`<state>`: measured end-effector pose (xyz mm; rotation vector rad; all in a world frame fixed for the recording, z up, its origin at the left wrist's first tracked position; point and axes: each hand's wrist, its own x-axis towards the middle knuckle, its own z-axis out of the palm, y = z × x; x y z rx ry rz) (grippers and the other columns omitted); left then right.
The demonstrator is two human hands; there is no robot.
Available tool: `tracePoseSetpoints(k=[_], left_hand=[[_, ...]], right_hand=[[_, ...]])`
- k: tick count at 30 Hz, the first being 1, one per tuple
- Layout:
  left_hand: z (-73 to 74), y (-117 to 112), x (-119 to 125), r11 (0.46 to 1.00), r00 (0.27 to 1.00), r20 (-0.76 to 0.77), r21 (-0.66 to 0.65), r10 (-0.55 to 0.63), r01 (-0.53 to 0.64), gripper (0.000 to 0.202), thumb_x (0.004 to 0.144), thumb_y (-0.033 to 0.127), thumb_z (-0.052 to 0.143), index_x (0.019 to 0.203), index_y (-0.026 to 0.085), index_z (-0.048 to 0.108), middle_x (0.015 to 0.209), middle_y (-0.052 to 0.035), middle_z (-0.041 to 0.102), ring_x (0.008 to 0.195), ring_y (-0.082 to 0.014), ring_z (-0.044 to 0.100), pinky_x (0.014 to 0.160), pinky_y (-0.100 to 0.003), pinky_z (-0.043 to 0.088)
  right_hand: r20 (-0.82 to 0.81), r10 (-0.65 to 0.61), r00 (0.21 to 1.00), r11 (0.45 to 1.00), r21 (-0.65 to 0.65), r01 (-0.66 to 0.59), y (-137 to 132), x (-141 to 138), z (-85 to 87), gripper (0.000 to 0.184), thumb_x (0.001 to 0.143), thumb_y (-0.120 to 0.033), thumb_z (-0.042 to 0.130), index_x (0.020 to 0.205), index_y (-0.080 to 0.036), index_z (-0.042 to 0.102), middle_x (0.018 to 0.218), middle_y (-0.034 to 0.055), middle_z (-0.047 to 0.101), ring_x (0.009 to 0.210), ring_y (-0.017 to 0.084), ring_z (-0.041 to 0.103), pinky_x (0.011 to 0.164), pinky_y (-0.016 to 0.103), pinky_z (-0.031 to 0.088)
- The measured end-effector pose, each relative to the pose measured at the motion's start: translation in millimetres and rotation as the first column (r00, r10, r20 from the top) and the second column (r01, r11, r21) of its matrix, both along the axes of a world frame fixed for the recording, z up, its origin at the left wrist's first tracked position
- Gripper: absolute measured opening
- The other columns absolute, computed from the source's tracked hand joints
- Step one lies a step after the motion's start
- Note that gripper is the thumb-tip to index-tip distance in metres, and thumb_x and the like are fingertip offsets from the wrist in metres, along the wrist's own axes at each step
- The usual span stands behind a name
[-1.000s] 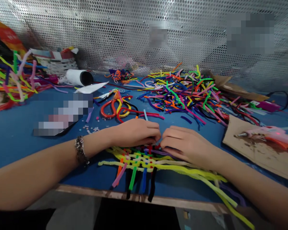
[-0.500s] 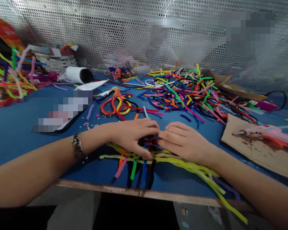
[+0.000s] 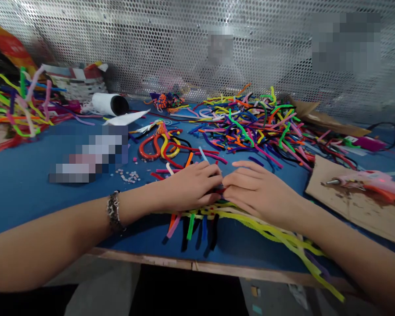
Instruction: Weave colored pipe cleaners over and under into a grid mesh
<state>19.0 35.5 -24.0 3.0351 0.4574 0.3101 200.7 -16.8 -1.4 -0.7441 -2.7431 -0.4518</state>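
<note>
- Left hand: palm down on pipe-cleaner weave, fingers curled; grip not discernible.
- Right hand: likewise, fingertips meeting the left's.
- Blue desk beneath.

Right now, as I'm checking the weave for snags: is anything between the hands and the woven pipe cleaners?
Nothing visible. The left hand and right hand lie directly on the woven pipe cleaners, fingertips meeting at its far edge. The loose pile lies farther back, apart from them.
</note>
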Motion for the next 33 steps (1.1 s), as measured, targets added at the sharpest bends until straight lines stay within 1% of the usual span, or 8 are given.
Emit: tracePoseSetpoints(k=[4,10,16,21,24,27,29,33], left_hand=[[-0.3,0.0,-0.1,1.0,0.999,0.041,-0.021,-0.008,0.009,0.019,0.087,0.026,0.041,0.094,0.011,0.05,0.098,-0.0091,0.051,0.088,-0.0199,0.044,0.082,-0.032,0.036],[0.4,5.3,-2.3,0.993,0.995,0.079,-0.099,-0.057,0.064,0.013,0.084,0.021,0.046,0.093,0.012,0.05,0.097,-0.0091,0.052,0.089,-0.0193,0.045,0.083,-0.031,0.036],[0.3,10.5,-3.6,0.974,0.993,0.088,-0.21,-0.072,0.089,0.013,0.083,0.018,0.049,0.095,0.016,0.054,0.101,-0.0076,0.051,0.093,-0.018,0.045,0.084,-0.029,0.036],[3.1,11.1,-3.4,0.965,0.994,0.075,-0.241,-0.084,0.1,0.011,0.083,0.018,0.05,0.092,0.017,0.057,0.102,-0.0072,0.051,0.096,-0.0182,0.045,0.087,-0.03,0.035],[3.0,10.7,-3.7,0.97,0.995,0.07,-0.232,-0.065,0.08,0.012,0.083,0.019,0.05,0.092,0.016,0.057,0.101,-0.008,0.051,0.095,-0.0187,0.046,0.085,-0.031,0.036],[1.8,10.5,-4.2,0.972,0.996,0.073,-0.226,-0.057,0.072,0.014,0.083,0.021,0.051,0.095,0.016,0.057,0.102,-0.0081,0.051,0.095,-0.0187,0.046,0.085,-0.031,0.036],[0.9,10.3,-4.2,0.973,0.995,0.081,-0.22,-0.058,0.075,0.014,0.084,0.022,0.051,0.095,0.017,0.057,0.103,-0.008,0.051,0.095,-0.0187,0.046,0.085,-0.031,0.036],[0.7,9.3,-3.5,0.975,0.995,0.082,-0.212,-0.055,0.072,0.012,0.083,0.022,0.052,0.092,0.017,0.058,0.101,-0.0069,0.053,0.094,-0.0182,0.047,0.083,-0.03,0.036]], right_hand=[[0.002,-0.018,1.0,0.999,-0.026,0.018,-2.9,-6.0,-2.9,0.033,0.09,-0.02,0.036,0.068,-0.014,0.06,0.071,0.0028,0.056,0.073,0.015,0.045,0.074,0.027,0.036],[0.057,-0.046,0.997,0.999,-0.001,0.046,-3.1,-8.7,-7.8,0.024,0.087,-0.018,0.043,0.069,-0.014,0.058,0.072,0.0038,0.056,0.073,0.016,0.045,0.07,0.029,0.035],[0.04,-0.096,0.995,0.986,-0.136,0.1,-6.3,-4.4,-1.1,0.018,0.085,-0.023,0.047,0.074,-0.014,0.059,0.075,0.004,0.057,0.072,0.016,0.047,0.067,0.029,0.037],[0.072,-0.203,0.976,0.917,-0.335,0.216,-9.9,0.4,5.9,0.013,0.081,-0.021,0.052,0.072,-0.016,0.06,0.078,0.0035,0.053,0.068,0.014,0.048,0.064,0.027,0.038],[0.059,-0.179,0.982,0.916,-0.353,0.189,-10.9,2.4,8.2,0.016,0.081,-0.018,0.051,0.067,-0.016,0.059,0.076,0.0032,0.052,0.07,0.014,0.048,0.065,0.027,0.038],[0.027,-0.164,0.986,0.915,-0.369,0.162,-13.2,1.9,11.9,0.02,0.083,-0.022,0.049,0.066,-0.016,0.059,0.079,0.0047,0.054,0.076,0.015,0.049,0.069,0.029,0.038],[0.03,-0.177,0.984,0.885,-0.433,0.172,-15.4,0.1,15.0,0.024,0.085,-0.023,0.045,0.067,-0.016,0.059,0.079,0.0045,0.054,0.074,0.015,0.049,0.068,0.028,0.038],[0.059,-0.194,0.979,0.781,-0.595,0.19,-19.1,-3.0,19.3,0.027,0.089,-0.021,0.038,0.069,-0.015,0.055,0.072,0.0011,0.054,0.064,0.01,0.05,0.059,0.022,0.037]])
